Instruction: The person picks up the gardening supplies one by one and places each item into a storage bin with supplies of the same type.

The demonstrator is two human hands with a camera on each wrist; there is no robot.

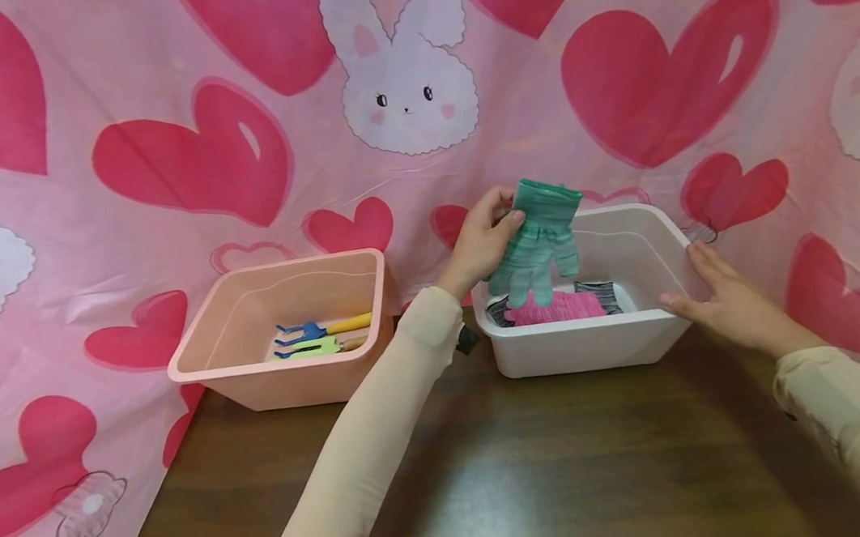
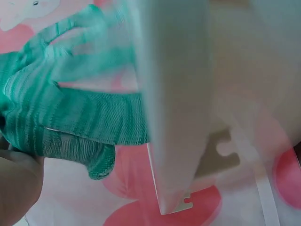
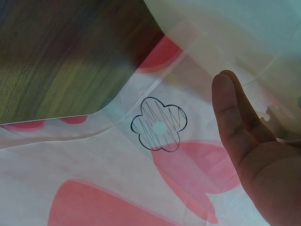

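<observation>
My left hand pinches a green knit glove at the side of its cuff. The glove hangs fingers-down over the left part of a white bin. In the left wrist view the striped green glove spreads beside a pale, blurred bin wall. Inside the bin lies a pink glove with dark grey ends, partly covered by the green one. My right hand rests at the bin's right end, its fingers and thumb extended along the rim. The right wrist view shows that thumb side with nothing gripped.
A peach bin stands to the left, holding small garden forks: a blue one with a yellow handle and a light green one. Both bins stand on a dark wooden table. Pink heart-and-rabbit cloth hangs close behind.
</observation>
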